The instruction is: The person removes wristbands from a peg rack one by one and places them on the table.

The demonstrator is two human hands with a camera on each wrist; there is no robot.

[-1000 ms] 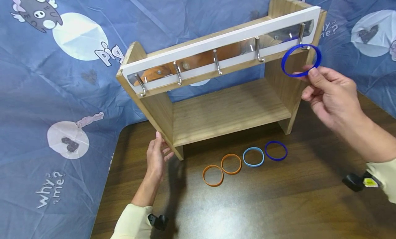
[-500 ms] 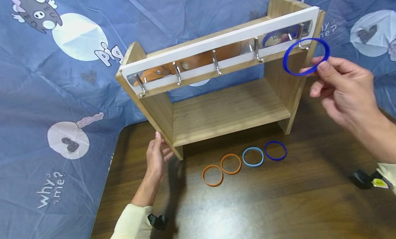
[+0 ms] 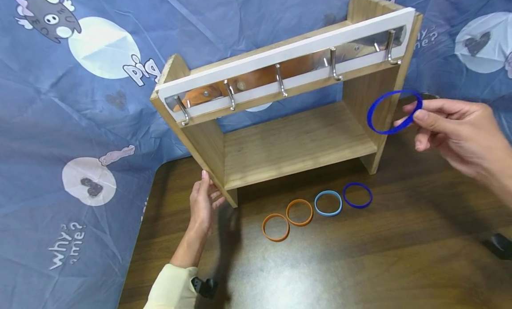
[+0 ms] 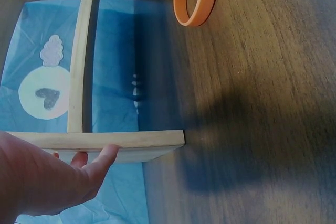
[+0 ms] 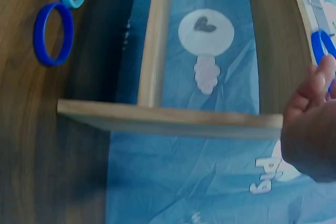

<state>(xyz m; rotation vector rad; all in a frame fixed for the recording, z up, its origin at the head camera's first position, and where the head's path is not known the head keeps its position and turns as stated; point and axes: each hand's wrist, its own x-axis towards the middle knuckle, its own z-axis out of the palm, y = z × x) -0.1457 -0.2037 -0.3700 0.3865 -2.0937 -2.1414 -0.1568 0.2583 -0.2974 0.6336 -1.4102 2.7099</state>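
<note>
My right hand [image 3: 468, 131] pinches a dark blue rubber wristband [image 3: 372, 120] between thumb and fingers. The band hangs in the air in front of the wooden rack's right side panel, below the rightmost metal hook [image 3: 390, 49]. With fingers extended, my left hand [image 3: 203, 206] rests against the lower left side panel [image 4: 131, 140] of the wooden rack [image 3: 296, 142]. In front of the rack lie a second dark blue wristband [image 3: 360, 207], a light blue wristband [image 3: 329, 215] and two orange wristbands, one [image 3: 300, 225] nearer the light blue one, the other [image 3: 276, 240] farther left.
Several metal hooks line a white-framed mirrored strip [image 3: 256, 79] across the rack's upper front; no band hangs on them. The rack stands on a dark wooden table [image 3: 360, 260]. Behind it hangs a blue printed cloth [image 3: 132, 15].
My right hand rises slightly and shifts right with the blue wristband, then lowers it away from the rightmost hook. My left hand and the bands on the table stay put.
</note>
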